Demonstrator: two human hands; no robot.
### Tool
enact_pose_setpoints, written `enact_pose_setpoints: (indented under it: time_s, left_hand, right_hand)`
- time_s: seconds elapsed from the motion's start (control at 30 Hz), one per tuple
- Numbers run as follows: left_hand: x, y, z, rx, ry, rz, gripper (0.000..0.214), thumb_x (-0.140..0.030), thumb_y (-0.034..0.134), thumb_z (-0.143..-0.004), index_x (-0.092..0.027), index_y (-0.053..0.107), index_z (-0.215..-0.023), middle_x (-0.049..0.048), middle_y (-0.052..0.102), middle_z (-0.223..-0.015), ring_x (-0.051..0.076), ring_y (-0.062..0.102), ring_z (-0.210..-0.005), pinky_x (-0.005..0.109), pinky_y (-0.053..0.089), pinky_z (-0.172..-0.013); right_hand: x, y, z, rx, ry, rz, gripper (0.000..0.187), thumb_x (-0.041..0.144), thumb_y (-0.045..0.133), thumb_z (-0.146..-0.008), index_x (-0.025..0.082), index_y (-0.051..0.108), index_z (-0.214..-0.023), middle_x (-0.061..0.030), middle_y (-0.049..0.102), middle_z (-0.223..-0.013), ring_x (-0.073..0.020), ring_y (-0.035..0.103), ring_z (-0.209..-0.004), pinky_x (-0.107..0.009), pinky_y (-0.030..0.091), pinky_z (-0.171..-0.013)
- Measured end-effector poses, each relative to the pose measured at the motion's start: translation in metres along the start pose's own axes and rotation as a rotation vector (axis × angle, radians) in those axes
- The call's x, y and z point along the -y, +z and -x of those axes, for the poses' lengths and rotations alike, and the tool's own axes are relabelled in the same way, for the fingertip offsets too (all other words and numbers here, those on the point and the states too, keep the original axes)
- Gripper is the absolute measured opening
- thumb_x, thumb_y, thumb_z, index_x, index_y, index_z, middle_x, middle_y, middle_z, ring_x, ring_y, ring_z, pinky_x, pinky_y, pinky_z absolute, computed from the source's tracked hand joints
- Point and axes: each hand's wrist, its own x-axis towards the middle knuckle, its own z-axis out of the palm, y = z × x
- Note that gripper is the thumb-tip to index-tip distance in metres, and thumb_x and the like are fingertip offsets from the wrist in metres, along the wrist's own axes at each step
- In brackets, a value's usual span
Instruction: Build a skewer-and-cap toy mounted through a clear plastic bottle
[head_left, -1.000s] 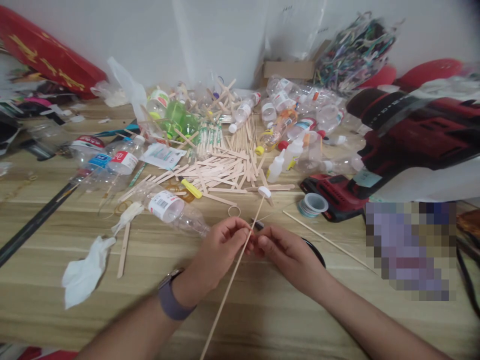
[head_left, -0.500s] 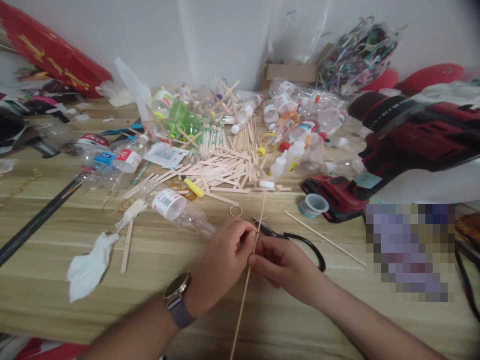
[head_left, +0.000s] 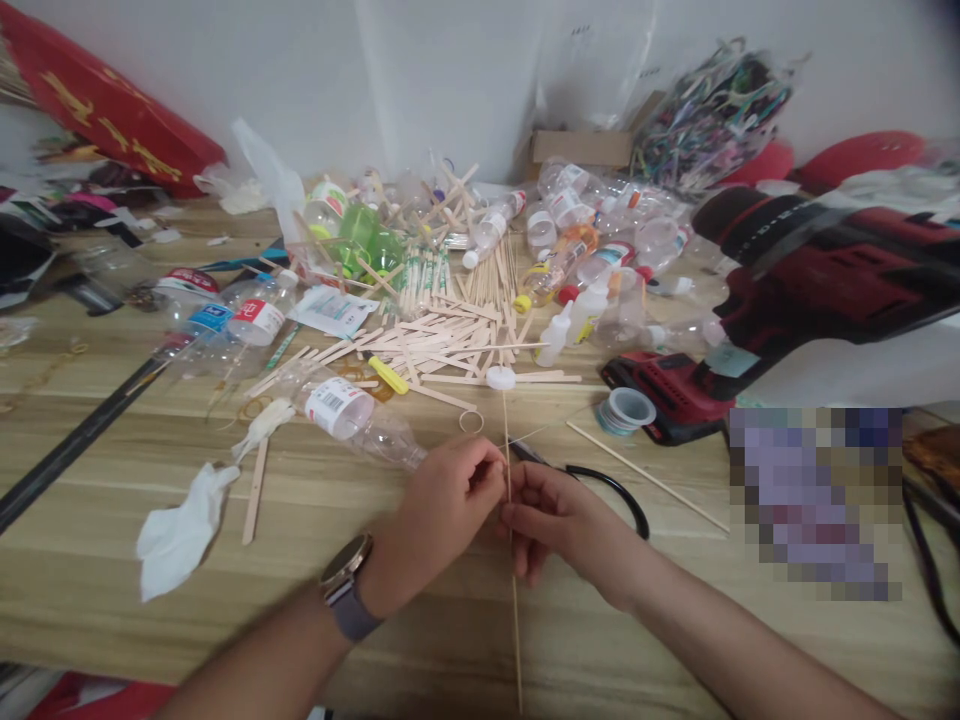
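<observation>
A thin bamboo skewer [head_left: 515, 620] runs lengthwise in front of me, with a white bottle cap [head_left: 501, 377] on its far end. My right hand [head_left: 562, 520] is closed on the skewer, thumb and index finger pinching it near the middle. Just left of the stick, my left hand [head_left: 450, 500] is pinched shut. A fine thread [head_left: 536, 434] crosses the skewer and reaches the left fingertips; their exact hold is partly hidden. Black-handled scissors [head_left: 611, 480] lie behind the right hand, partly covered. A small spool [head_left: 628, 408] stands beyond them.
A red and black cordless drill [head_left: 817, 280] stands at the right. Wooden craft sticks [head_left: 442, 340] are heaped mid-table, with plastic bottles behind. An empty bottle [head_left: 349, 410] and a yellow-handled tool [head_left: 388, 374] lie left of centre. Another skewer [head_left: 645, 475] rests at right.
The skewer has swung: its capped far end moved left and its near end right. The cap has turned to show its round face. Both hands stay close together.
</observation>
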Motion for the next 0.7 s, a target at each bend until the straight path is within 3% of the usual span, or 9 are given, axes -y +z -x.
enact_pose_setpoints:
  time_s: [0.1, 0.23, 0.37, 0.57, 0.7]
  left_hand:
    - [0.002, -0.002, -0.002, 0.048, -0.096, 0.099, 0.015, -0.015, 0.050, -0.080, -0.017, 0.058, -0.067, -0.0029, 0.058, -0.063, 0.011, 0.051, -0.061, 0.023, 0.036, -0.058]
    - [0.008, -0.002, -0.004, 0.185, -0.320, 0.416, 0.014, -0.023, 0.052, -0.079, -0.017, 0.057, -0.067, -0.0045, 0.055, -0.057, 0.008, 0.047, -0.047, 0.021, 0.034, -0.045]
    - [0.013, 0.001, -0.006, 0.240, -0.466, 0.680, 0.018, -0.027, 0.057, -0.077, -0.015, 0.057, -0.064, -0.0032, 0.057, -0.056, 0.007, 0.049, -0.043, 0.019, 0.036, -0.042]
    - [0.014, 0.004, -0.009, 0.280, -0.566, 0.864, 0.016, -0.025, 0.065, -0.074, -0.013, 0.061, -0.065, -0.0025, 0.059, -0.057, 0.006, 0.050, -0.045, 0.019, 0.038, -0.046]
    - [0.013, 0.005, -0.009, 0.275, -0.580, 0.851, 0.013, -0.023, 0.064, -0.074, -0.012, 0.063, -0.066, -0.0031, 0.059, -0.056, 0.006, 0.050, -0.044, 0.019, 0.038, -0.045]
  right_hand:
    - [0.001, 0.000, 0.000, -0.002, 0.007, 0.021, 0.029, 0.038, 0.067, -0.071, 0.019, 0.047, -0.078, 0.0064, 0.060, -0.062, -0.0077, 0.060, -0.043, -0.017, 0.047, -0.038]
    - [0.003, -0.001, 0.000, -0.006, 0.013, 0.079, 0.031, 0.042, 0.064, -0.074, 0.020, 0.045, -0.084, 0.0066, 0.060, -0.062, -0.0083, 0.058, -0.039, -0.017, 0.043, -0.034]
    - [0.003, -0.003, 0.001, -0.083, -0.031, 0.179, 0.029, 0.041, 0.061, -0.077, 0.022, 0.043, -0.089, 0.0079, 0.056, -0.064, -0.0086, 0.054, -0.037, -0.018, 0.039, -0.031]
    - [-0.001, -0.005, 0.005, -0.339, -0.431, 0.760, 0.005, 0.021, 0.057, -0.081, 0.021, 0.052, -0.084, 0.0022, 0.056, -0.068, -0.0098, 0.052, -0.052, -0.021, 0.039, -0.044]
    - [0.001, -0.007, 0.007, -0.335, -0.595, 0.913, 0.012, 0.017, 0.051, -0.087, 0.020, 0.063, -0.090, -0.0019, 0.062, -0.075, -0.0113, 0.055, -0.059, -0.022, 0.040, -0.050]
